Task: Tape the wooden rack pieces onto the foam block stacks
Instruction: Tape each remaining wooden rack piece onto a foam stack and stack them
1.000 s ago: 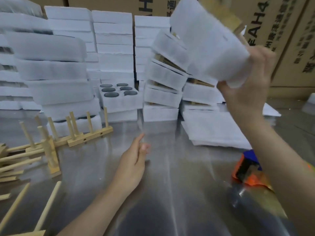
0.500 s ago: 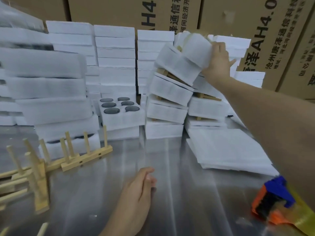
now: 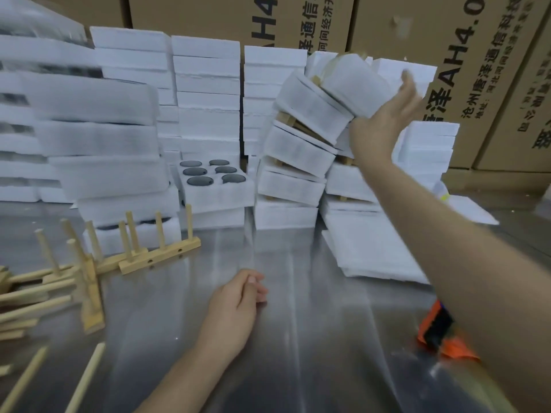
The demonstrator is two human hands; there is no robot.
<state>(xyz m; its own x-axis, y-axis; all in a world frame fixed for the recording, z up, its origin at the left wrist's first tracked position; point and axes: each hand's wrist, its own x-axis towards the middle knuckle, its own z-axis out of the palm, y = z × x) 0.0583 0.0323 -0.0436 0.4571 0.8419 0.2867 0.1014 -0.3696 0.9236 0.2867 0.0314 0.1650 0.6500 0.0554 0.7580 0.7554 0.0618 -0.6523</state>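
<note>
Foam everywhere here, white and grainy, cut into flat rectangular blocks. The right hand [image 3: 384,123] is up at the leaning stack [image 3: 298,150] of taped bundles. Its palm and straight fingers press against the top bundle [image 3: 351,81], which sits tilted with tan tape over its upper edge. Pale wood strips show between the foam layers in that stack.

The left hand [image 3: 235,299] rests on the brushed steel table [image 3: 313,338], fingers loosely curled, holding nothing. Loose wooden rack pieces [image 3: 161,255] lie at the left: square bars with round dowels, 1 standing with its dowels up. Behind it sits a foam block [image 3: 214,198] with 6 dark round holes. An orange tape dispenser [image 3: 438,329] peeks out beside the right forearm.
</note>
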